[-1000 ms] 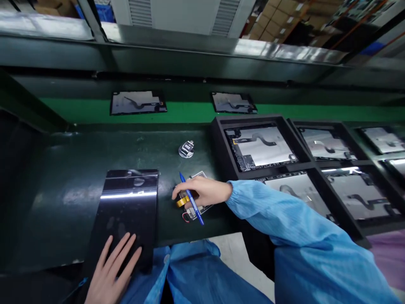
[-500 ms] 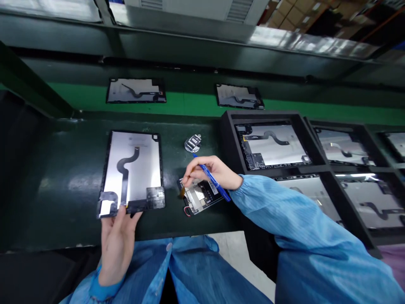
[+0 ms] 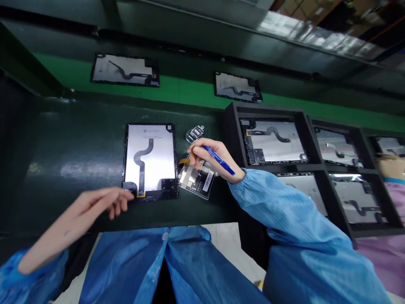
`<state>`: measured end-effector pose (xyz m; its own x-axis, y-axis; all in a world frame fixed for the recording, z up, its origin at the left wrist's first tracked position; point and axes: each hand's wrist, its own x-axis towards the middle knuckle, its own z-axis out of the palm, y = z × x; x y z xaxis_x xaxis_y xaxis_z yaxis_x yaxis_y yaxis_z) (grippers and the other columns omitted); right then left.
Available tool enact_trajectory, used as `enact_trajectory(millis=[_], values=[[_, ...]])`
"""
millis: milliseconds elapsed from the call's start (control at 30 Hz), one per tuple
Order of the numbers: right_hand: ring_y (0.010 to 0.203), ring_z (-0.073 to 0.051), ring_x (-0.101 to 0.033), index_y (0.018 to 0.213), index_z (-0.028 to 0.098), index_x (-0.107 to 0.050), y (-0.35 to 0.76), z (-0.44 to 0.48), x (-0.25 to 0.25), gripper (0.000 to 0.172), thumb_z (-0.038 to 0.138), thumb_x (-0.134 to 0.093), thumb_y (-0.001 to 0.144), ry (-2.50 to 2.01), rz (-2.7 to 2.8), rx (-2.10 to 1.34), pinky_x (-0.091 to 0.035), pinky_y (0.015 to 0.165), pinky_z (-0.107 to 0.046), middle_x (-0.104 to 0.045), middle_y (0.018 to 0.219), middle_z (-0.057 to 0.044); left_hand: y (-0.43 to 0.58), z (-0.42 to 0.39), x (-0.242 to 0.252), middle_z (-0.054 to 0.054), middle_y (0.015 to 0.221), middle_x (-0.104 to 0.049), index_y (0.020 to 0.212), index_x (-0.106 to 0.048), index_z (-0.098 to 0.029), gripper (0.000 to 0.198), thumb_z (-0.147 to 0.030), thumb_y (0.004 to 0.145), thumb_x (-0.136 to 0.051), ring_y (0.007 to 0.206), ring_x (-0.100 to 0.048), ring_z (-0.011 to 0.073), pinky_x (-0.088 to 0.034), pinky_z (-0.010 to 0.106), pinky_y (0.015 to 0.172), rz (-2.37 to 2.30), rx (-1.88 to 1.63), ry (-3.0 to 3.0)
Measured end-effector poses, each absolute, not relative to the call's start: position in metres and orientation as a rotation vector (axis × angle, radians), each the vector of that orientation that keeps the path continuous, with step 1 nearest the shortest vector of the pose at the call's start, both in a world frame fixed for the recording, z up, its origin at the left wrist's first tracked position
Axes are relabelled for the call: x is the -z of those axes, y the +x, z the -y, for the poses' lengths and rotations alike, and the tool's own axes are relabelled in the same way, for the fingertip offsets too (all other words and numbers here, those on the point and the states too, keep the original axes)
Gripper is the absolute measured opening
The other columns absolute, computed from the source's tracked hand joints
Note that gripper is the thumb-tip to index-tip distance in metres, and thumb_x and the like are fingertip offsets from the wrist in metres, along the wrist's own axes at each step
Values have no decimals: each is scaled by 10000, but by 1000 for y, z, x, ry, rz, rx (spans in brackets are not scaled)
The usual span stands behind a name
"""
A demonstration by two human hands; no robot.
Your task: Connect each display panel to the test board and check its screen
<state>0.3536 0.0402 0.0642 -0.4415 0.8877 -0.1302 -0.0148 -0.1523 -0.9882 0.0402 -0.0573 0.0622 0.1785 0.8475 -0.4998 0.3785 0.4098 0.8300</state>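
Note:
My right hand [image 3: 215, 156] is closed around a blue pen-like tool [image 3: 220, 160] with pale print, whose tip is hidden by the fingers. Under those fingers lies a small circuit board module [image 3: 198, 181] with a barcode label, and an orange flex strip [image 3: 184, 161] sticks out at its left. A tablet display panel [image 3: 158, 164] rests back side up to the left of the module, with a dark ribbon cable [image 3: 141, 169] running down it. At the panel's lower left corner is my left hand [image 3: 107, 202], fingers loosely bent and apart, holding nothing.
A clear round piece [image 3: 195, 133] with printed labels lies behind the module. Two more panels [image 3: 126, 69] lie along the green strip at the back. To the right, a black divided tray [image 3: 236, 122] holds several panels. A co-worker's hand [image 3: 391, 166] shows at the far right.
The display panel has shifted right, close to the module, and my left hand has let go of it and moved left. My right hand has risen slightly over the module, whose angle has turned.

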Motion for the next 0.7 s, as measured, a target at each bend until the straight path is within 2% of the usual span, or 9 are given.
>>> enact_trajectory(millis=[67, 133, 167, 200, 300, 400, 500, 600, 700], values=[[499, -71, -539, 860, 174, -655, 345, -42, -65, 298, 468, -697, 863, -1032, 1440, -1678, -444, 523, -223, -642, 647, 30, 49, 16, -66, 56, 823, -684, 979, -748, -136, 511, -564, 919, -476, 752, -618, 221, -520, 320, 716, -1476, -511, 1507], [509, -66, -521, 872, 167, -652, 335, -43, -65, 295, 460, -685, 874, -1037, 1459, -1665, -425, 519, -212, -631, 643, 31, 64, -26, -59, 75, 1001, -662, 1081, -681, -75, 497, -436, 983, -355, 967, -610, 246, -464, 396, 925, -1477, -495, 1888], [516, -65, -517, 872, 164, -649, 331, -43, -65, 295, 458, -677, 880, -1038, 1465, -1658, -419, 519, -209, -627, 644, 30, 71, -44, -52, 101, 1042, -629, 1080, -658, -56, 505, -384, 994, -283, 1036, -584, 268, -421, 449, 990, -1509, -457, 2069], [519, -64, -515, 870, 163, -645, 327, -43, -64, 297, 458, -668, 886, -1035, 1469, -1651, -411, 516, -206, -623, 644, 29, 78, -59, -43, 126, 981, -617, 969, -656, -67, 466, -357, 983, -291, 1050, -558, 303, -388, 508, 1024, -1530, -459, 2139], [502, -61, -494, 865, 164, -635, 319, -42, -61, 316, 478, -655, 890, -1022, 1484, -1663, -387, 494, -205, -613, 641, 31, 91, -80, -22, 133, 838, -563, 767, -584, -144, 415, -350, 971, -288, 1008, -534, 339, -368, 560, 1017, -1477, -438, 2243], [483, -56, -445, 850, 168, -628, 318, -41, -58, 348, 513, -671, 872, -1014, 1492, -1688, -366, 483, -206, -575, 600, 47, 92, -77, -18, 108, 831, -578, 728, -581, -175, 537, -415, 1011, -193, 929, -552, 278, -397, 472, 978, -1271, -434, 2184], [467, -54, -380, 839, 161, -631, 326, -42, -60, 370, 526, -678, 866, -999, 1501, -1761, -323, 466, -201, -450, 514, 81, 87, -69, -22, 86, 851, -638, 694, -595, -189, 662, -491, 1027, -109, 866, -576, 231, -427, 394, 882, -1062, -462, 1872], [480, -52, -385, 823, 131, -652, 342, -46, -69, 351, 477, -690, 868, -1048, 1636, -1837, -300, 454, -197, -457, 538, 66, 83, -65, -21, 82, 936, -666, 813, -624, -189, 577, -498, 1029, -187, 900, -590, 240, -437, 388, 864, -1093, -511, 1860], [490, -49, -406, 799, 112, -658, 359, -51, -83, 266, 362, -674, 887, -1136, 1774, -1831, -315, 463, -194, -505, 570, 48, 84, -68, -12, 153, 1082, -613, 1089, -619, -127, 461, -454, 1012, -303, 1051, -548, 322, -424, 458, 950, -1377, -552, 2266]])
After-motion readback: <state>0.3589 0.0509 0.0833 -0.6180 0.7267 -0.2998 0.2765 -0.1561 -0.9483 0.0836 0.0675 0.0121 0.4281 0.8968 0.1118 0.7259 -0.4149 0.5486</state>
